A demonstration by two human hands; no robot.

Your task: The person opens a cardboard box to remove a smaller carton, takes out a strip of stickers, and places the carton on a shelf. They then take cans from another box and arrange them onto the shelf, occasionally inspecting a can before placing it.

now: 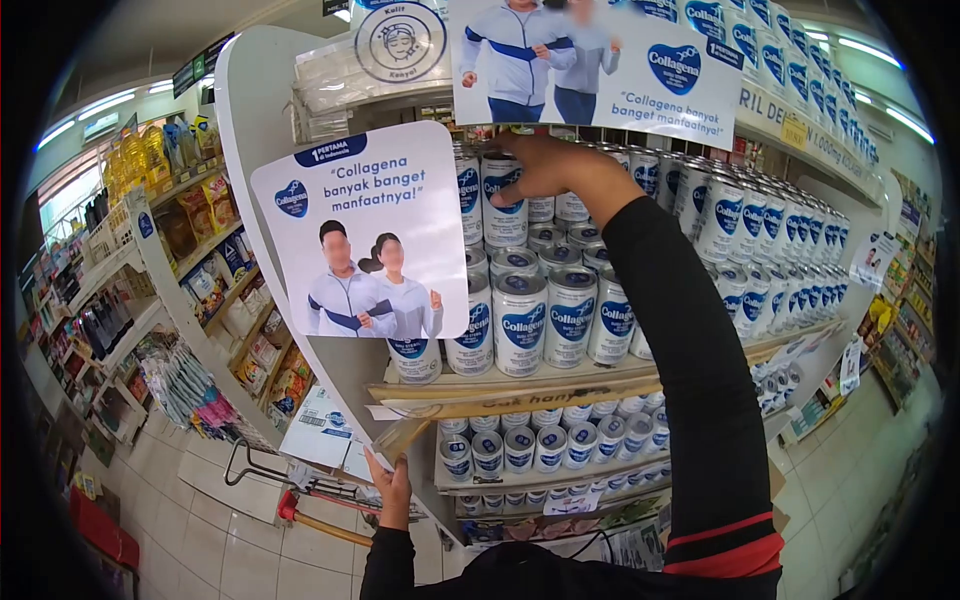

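Observation:
My right hand (545, 165) reaches up in a black sleeve to the top row of stacked white and blue Collagena cans. Its fingers curl over the top of one can (505, 212) at the stack's left end. More cans (570, 315) stand in rows below it on the shelf. Low down, my left hand (392, 490) grips the bottom edge of a folded brown cardboard sheet (405, 438) that leans against the front of the shelf board (520, 398). A lower shelf holds smaller cans (520, 448).
A white Collagena poster (365, 230) hangs at the display's left side, and a banner (600, 60) spans the top. A snack aisle (200, 260) runs at the left. A hand trolley (300, 495) and a carton (320, 430) sit on the tiled floor.

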